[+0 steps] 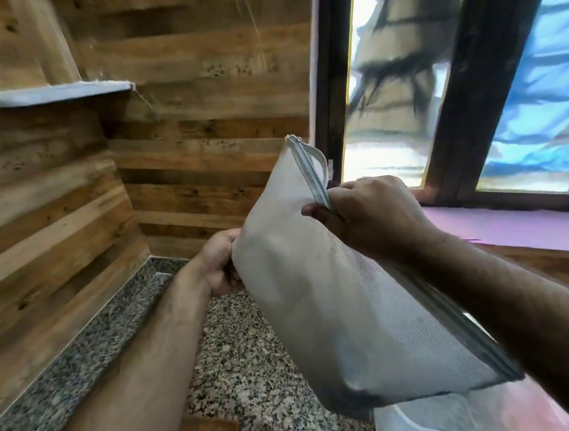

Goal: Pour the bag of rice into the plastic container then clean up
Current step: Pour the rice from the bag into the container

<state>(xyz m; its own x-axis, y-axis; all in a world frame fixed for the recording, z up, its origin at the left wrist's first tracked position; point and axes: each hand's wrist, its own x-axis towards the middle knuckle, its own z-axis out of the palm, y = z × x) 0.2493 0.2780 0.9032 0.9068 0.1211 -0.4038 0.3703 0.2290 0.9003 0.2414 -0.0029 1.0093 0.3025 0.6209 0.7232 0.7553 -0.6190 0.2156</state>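
A white mesh zip bag of rice (325, 308) is held up in the air above the counter, tilted, its zipper edge running along the upper right side. My left hand (220, 264) grips the bag's left edge. My right hand (365, 213) pinches the zipper near the top of the bag. Below the bag, at the bottom right, shows the rim of a translucent plastic container (428, 422), mostly hidden by the bag and my right arm.
A speckled granite counter (255, 372) runs below, with a raised granite ledge (82, 353) along the wood-plank wall on the left. A small shelf (45, 93) juts from the wall. A dark-framed window (451, 97) and a pink sill (504, 227) lie to the right.
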